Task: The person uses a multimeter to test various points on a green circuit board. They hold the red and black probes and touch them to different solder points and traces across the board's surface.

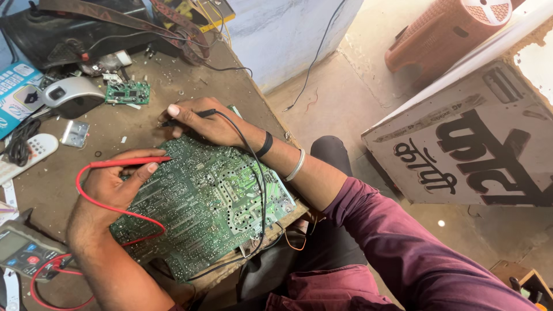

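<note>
**Fingers on two probes over a bare circuit board**

Fingers (pixel 151 167) of the left hand (pixel 112 184) are closed around the red probe (pixel 129 162), pinching it like a pen near its tip end, with the red lead (pixel 86 196) looping back to the multimeter (pixel 26 250) at the near left edge of the worktop (pixel 173 80). Under both hands lies the large green circuit board (pixel 213 201), solder side up, its near right corner overhanging the worktop edge. It looks stiff, light and fragile, with sharp solder points; I judge the bare edges the safest place to hold it. To the right, the right hand (pixel 210 124) is closed on the black probe (pixel 184 118), tip at the board's far edge, and its black lead (pixel 260 190) trails across the board. Both probes are thin, rigid and light, best held by their insulated barrels.
</note>
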